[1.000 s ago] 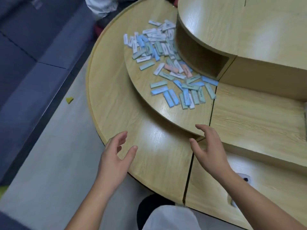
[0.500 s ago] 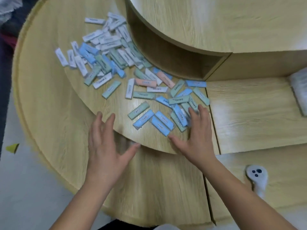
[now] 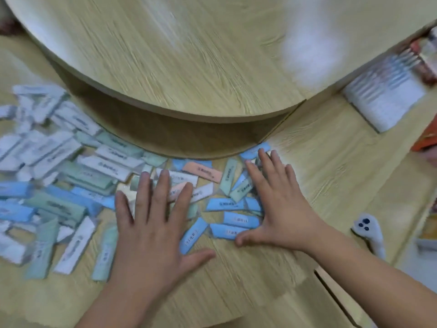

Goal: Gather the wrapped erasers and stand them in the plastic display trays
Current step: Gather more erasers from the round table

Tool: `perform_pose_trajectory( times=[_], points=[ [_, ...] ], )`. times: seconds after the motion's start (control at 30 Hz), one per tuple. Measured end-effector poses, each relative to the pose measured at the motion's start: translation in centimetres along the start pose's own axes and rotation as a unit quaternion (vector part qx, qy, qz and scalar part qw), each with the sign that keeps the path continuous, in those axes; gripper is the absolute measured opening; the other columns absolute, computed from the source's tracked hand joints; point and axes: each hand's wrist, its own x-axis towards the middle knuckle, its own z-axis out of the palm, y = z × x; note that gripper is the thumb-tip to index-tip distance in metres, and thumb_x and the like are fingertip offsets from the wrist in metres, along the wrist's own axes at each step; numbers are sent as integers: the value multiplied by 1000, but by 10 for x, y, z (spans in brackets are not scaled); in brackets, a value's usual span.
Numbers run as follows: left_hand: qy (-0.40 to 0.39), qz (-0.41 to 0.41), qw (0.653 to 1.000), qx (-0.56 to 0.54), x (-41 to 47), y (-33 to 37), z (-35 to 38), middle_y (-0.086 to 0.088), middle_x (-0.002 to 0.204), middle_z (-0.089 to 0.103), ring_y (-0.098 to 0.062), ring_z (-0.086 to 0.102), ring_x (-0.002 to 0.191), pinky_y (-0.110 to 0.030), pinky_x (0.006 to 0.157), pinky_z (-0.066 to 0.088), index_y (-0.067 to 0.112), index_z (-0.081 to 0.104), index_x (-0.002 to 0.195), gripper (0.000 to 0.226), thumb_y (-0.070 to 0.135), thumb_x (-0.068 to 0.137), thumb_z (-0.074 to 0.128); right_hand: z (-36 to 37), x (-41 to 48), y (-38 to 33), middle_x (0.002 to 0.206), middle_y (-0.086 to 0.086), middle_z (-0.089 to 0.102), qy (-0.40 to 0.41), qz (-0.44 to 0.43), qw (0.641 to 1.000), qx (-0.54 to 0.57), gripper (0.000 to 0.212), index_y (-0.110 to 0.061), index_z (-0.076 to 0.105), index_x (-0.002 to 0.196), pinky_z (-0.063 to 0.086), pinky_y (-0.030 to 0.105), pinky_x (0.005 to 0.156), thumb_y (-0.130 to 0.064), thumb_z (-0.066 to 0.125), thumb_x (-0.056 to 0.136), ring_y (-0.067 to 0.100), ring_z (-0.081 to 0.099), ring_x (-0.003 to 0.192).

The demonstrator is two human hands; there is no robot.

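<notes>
Wood-look shelf (image 3: 331, 181) fills the head view. Wrapped erasers (image 3: 99, 166) lie flat all over it, below a round top step (image 3: 189, 55). Left hand (image 3: 151, 223) and right hand (image 3: 281, 207) press flat on them, fingers spread, holding none. I think sweeping both hands together slowly makes one neat pile without flicking any off.

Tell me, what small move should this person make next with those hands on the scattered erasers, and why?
Probably slide the hands together to bunch a cluster. The left hand and right hand lie flat and spread on loose wrapped erasers strewn across the wooden shelf; nothing is gripped yet, and a few blue ones lie between them.
</notes>
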Motion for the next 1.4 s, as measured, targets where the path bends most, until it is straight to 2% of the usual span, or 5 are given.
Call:
perform_pose_trajectory(
  times=[0.27,0.63,0.9,1.2,1.4],
  points=[
    [23,26,999,34,10,-31,-4,-20,161,25,-46,15,149,-77,109,10,19,44,149,112,89,61,45,-6,28,4,163,15,-8,-15,-17,997,-68,134,-27,-2,156,7,65,115,-105,30,52,32,-13,150],
    [22,54,998,10,9,-42,-11,-18,150,44,-42,38,139,-67,111,23,16,53,142,89,71,72,54,12,7,-31,159,13,22,30,1,999,-24,113,-27,26,153,21,55,114,-94,43,64,33,14,149],
    [-4,0,999,35,19,-44,-15,-18,164,17,-46,11,150,-77,108,14,25,37,152,110,84,60,49,20,11,-48,162,15,14,62,-22,998,14,116,-28,21,155,19,52,116,-95,43,62,31,8,151],
    [44,46,998,18,16,-46,-18,-15,139,50,-41,44,129,-64,110,25,20,51,144,93,77,71,55,15,30,-50,139,4,45,101,-69,993,-7,91,-29,44,144,36,42,93,-78,54,68,26,44,124],
    [-1,2,999,36,31,-52,-20,-16,161,24,-43,15,149,-70,110,16,28,42,149,107,89,61,52,5,46,-57,131,3,50,116,-110,987,-28,69,-25,56,123,47,38,75,-70,54,71,24,49,110]
  ],
)
